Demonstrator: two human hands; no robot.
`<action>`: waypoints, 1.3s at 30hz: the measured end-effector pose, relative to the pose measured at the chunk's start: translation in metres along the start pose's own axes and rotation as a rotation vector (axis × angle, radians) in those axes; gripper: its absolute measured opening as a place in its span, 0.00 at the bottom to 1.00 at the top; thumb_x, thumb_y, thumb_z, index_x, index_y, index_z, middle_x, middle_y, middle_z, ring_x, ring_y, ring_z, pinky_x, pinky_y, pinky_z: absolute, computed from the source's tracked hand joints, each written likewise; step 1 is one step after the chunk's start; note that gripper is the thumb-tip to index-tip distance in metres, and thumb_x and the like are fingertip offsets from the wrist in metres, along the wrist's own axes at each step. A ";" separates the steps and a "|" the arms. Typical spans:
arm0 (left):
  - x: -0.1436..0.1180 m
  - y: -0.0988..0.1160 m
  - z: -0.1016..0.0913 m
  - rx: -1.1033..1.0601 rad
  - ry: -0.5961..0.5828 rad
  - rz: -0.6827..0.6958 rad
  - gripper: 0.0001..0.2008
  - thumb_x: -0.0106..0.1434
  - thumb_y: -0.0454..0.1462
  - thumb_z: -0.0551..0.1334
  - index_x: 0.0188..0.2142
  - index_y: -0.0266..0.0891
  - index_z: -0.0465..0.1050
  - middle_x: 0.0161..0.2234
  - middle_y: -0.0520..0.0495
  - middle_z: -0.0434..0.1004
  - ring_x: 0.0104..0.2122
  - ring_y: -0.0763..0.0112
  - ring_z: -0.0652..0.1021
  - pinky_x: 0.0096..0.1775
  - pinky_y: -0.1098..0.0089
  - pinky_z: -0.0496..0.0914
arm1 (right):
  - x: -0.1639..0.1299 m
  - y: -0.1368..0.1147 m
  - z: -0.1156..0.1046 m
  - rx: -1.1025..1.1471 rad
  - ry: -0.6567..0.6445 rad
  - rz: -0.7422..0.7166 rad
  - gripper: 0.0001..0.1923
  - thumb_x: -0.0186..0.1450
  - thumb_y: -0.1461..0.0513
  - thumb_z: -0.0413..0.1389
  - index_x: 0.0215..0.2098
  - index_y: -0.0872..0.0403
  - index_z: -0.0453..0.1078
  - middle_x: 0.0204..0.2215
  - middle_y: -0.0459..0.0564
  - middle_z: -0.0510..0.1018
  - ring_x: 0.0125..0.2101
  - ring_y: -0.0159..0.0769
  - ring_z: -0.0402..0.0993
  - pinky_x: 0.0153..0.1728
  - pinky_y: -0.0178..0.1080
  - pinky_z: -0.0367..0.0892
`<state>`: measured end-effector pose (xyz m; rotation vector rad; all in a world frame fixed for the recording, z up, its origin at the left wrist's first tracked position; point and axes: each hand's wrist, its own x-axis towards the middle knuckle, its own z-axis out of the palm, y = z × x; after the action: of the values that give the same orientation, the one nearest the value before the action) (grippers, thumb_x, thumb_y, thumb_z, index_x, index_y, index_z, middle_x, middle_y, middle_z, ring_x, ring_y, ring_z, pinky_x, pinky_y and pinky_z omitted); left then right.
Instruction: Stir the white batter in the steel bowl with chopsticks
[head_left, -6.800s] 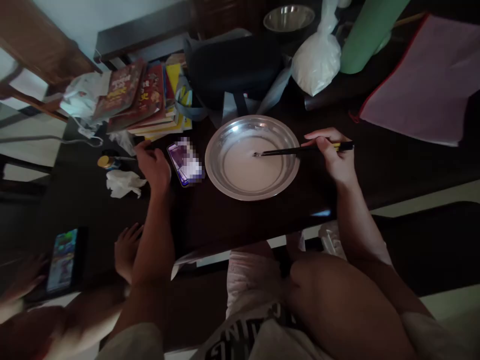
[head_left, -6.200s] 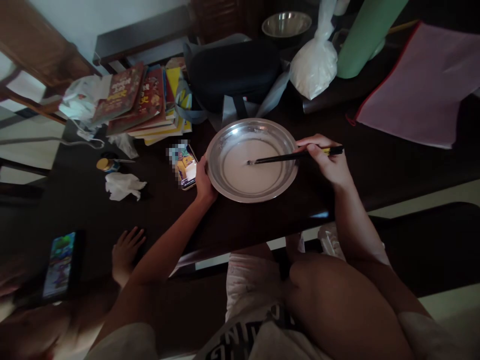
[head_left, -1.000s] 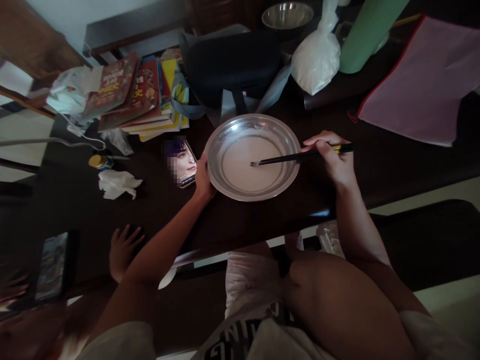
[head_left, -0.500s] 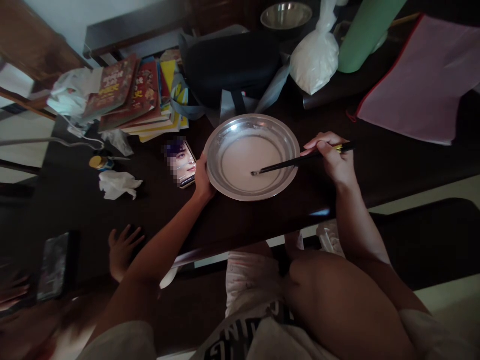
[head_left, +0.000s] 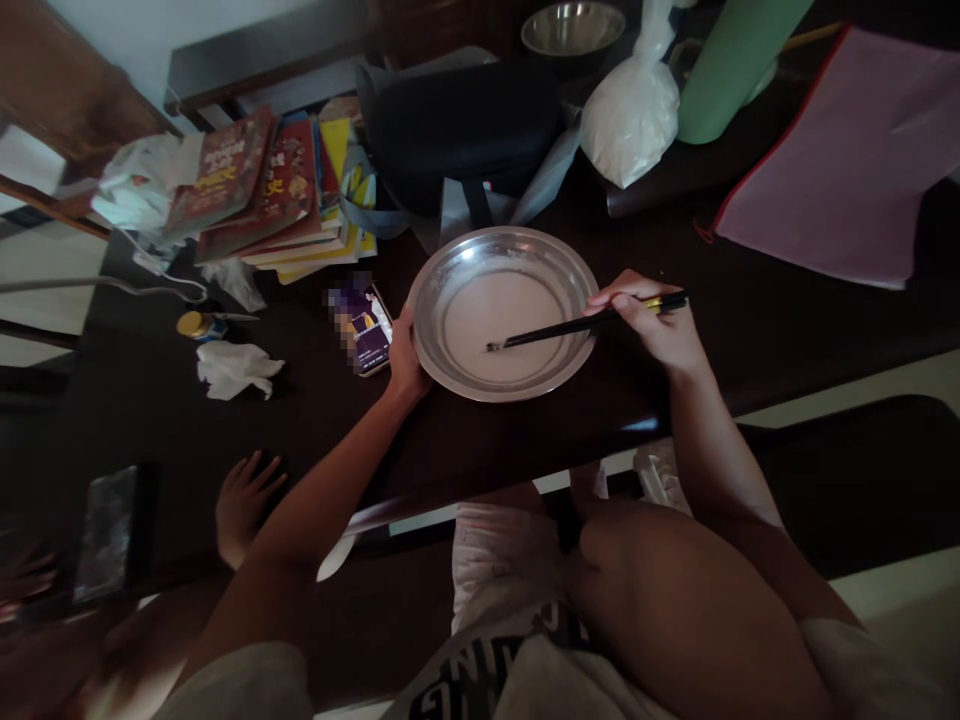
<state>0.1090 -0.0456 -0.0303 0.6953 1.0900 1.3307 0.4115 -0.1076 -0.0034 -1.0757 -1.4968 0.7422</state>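
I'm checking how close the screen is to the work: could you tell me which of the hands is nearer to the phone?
Left. The left hand grips the metal bowl rim beside the phone; the right hand holds chopsticks across the bowl.

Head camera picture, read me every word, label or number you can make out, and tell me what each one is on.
"ING": white letters on the dark band of the shirt at the bottom; the rest of the word is cut off.
Books: the red covers carry large yellow lettering, too blurred to read.
Phone beside the left hand: screen blurred, nothing readable.
Small jar: label too small to read.
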 end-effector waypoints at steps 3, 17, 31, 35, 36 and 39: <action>0.000 0.000 0.000 0.008 -0.029 0.014 0.10 0.61 0.44 0.61 0.32 0.41 0.76 0.30 0.49 0.81 0.43 0.62 0.81 0.45 0.67 0.76 | 0.000 0.001 0.000 -0.036 0.083 0.004 0.13 0.67 0.48 0.60 0.38 0.45 0.82 0.32 0.46 0.84 0.37 0.39 0.82 0.44 0.45 0.76; -0.001 0.002 -0.001 0.008 -0.053 -0.009 0.11 0.60 0.45 0.63 0.33 0.41 0.76 0.30 0.49 0.80 0.44 0.61 0.81 0.47 0.66 0.75 | -0.001 0.000 -0.001 0.045 0.156 0.022 0.13 0.67 0.49 0.60 0.35 0.46 0.81 0.30 0.45 0.83 0.32 0.36 0.81 0.39 0.43 0.76; -0.003 0.003 0.004 0.012 -0.018 0.023 0.09 0.60 0.44 0.62 0.31 0.42 0.75 0.30 0.49 0.80 0.43 0.62 0.81 0.45 0.67 0.75 | -0.001 -0.001 -0.002 0.058 0.100 0.036 0.12 0.66 0.49 0.60 0.33 0.43 0.81 0.29 0.45 0.83 0.32 0.38 0.80 0.40 0.45 0.76; -0.003 0.003 0.003 0.024 -0.010 0.020 0.10 0.60 0.45 0.63 0.29 0.42 0.74 0.29 0.50 0.79 0.43 0.62 0.81 0.46 0.68 0.75 | 0.000 -0.002 0.000 -0.017 -0.026 0.026 0.12 0.67 0.49 0.59 0.35 0.44 0.82 0.32 0.46 0.84 0.38 0.39 0.81 0.44 0.46 0.75; -0.002 0.003 0.003 0.019 -0.014 0.019 0.09 0.60 0.45 0.63 0.30 0.42 0.74 0.29 0.50 0.79 0.43 0.63 0.81 0.46 0.68 0.75 | 0.000 -0.002 0.000 -0.027 -0.008 0.022 0.12 0.67 0.49 0.59 0.35 0.44 0.82 0.33 0.46 0.84 0.38 0.39 0.81 0.45 0.45 0.75; -0.002 0.002 0.003 0.011 -0.004 0.010 0.09 0.61 0.44 0.62 0.30 0.41 0.74 0.29 0.49 0.79 0.41 0.63 0.81 0.45 0.68 0.75 | 0.000 0.000 -0.001 0.025 0.121 0.026 0.12 0.66 0.49 0.60 0.34 0.45 0.81 0.31 0.45 0.83 0.35 0.38 0.81 0.42 0.45 0.76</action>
<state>0.1107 -0.0466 -0.0271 0.7117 1.0928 1.3327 0.4129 -0.1077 -0.0033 -1.1035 -1.3703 0.6998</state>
